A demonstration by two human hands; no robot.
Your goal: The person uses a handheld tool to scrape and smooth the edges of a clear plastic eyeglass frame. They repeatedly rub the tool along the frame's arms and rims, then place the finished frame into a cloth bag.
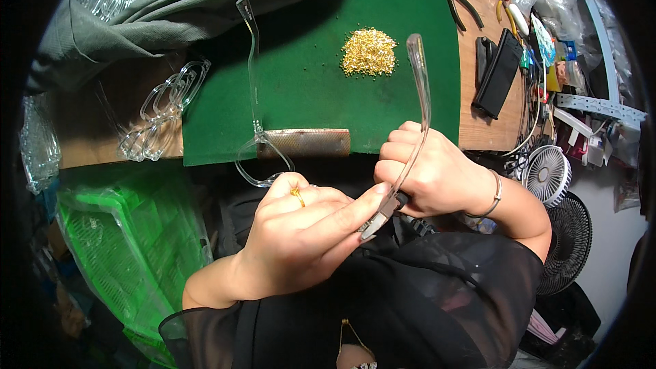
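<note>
A clear plastic eyeglass frame (421, 87) is in my left hand (302, 230), pinched near one hinge between thumb and fingers. One temple rises past my right hand, and the other stretches over the green mat (307, 97). The rim farther from the pinch shows beyond my left knuckles; the nearer one is mostly hidden. My right hand (435, 169) is curled into a fist beside that hinge, around a tool whose black end (402, 200) pokes out below. The rest of the tool is covered by my fingers. On the mat lies a pile of tiny gold-coloured metal parts (369, 52).
A textured metal strip (305, 142) lines the mat's near edge. More clear frames (164, 107) lie left, others on grey cloth (205, 15). Pliers (456, 0), a black phone (498, 74) and cables are right, above a small white fan (547, 169). A green crate (110, 225) stands lower left.
</note>
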